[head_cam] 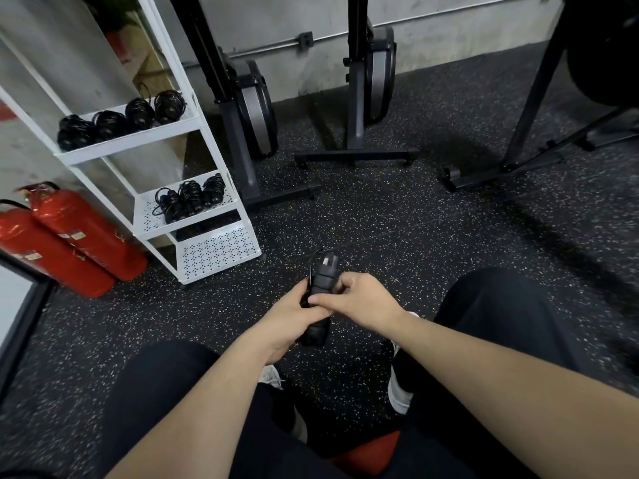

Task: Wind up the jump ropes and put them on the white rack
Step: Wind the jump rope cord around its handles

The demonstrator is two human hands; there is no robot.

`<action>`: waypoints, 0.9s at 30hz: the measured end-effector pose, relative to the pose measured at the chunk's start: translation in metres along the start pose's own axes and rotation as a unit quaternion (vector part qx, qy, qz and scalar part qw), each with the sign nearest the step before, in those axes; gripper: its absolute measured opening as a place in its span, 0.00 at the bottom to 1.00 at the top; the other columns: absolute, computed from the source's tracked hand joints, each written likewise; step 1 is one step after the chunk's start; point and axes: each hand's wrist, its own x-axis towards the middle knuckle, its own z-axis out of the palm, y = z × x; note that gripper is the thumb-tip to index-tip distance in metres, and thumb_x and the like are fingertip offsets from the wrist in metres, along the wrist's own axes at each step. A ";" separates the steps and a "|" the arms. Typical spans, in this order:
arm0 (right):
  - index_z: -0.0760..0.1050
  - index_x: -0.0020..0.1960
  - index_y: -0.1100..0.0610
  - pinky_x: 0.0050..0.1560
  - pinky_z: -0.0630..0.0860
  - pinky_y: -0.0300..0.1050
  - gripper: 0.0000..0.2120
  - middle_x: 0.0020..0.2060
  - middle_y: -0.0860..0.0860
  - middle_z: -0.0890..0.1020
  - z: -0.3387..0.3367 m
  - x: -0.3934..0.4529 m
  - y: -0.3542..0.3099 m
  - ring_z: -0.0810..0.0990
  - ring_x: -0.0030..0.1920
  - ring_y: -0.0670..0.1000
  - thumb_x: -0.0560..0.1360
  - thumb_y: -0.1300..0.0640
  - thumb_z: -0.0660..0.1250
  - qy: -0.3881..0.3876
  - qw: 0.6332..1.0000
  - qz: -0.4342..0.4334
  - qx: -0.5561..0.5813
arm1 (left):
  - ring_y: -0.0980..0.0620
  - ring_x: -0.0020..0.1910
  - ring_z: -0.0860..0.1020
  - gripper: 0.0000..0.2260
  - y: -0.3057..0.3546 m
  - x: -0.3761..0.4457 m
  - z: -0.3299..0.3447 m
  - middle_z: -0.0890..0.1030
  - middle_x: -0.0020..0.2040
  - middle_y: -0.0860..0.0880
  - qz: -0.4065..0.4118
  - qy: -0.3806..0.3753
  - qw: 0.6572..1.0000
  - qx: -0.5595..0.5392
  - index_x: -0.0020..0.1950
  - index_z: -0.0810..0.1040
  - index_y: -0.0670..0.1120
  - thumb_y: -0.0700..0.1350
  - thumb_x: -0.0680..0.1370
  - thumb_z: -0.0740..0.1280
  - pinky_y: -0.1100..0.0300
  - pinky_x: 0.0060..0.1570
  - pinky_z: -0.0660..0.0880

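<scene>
Our left hand (294,316) and right hand (359,300) both grip a black jump rope (320,288), its handles bundled together and held upright above the speckled floor (432,236), between our knees. To the far left stands the white rack (221,252): wound ropes (121,115) line its upper shelf and three more bundles (190,198) sit on the shelf below. Two red extinguishers (69,236) lie just left of the rack. Black machines (256,108) stand along the far wall.
</scene>
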 end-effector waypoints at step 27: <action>0.84 0.47 0.49 0.34 0.64 0.44 0.14 0.29 0.44 0.73 -0.051 0.015 0.022 0.68 0.31 0.46 0.76 0.39 0.69 -0.173 0.979 -0.056 0.097 | 0.47 0.35 0.79 0.29 0.019 -0.014 -0.038 0.84 0.53 0.40 0.019 -0.060 0.961 -0.268 0.64 0.80 0.43 0.64 0.76 0.59 0.55 0.32 0.77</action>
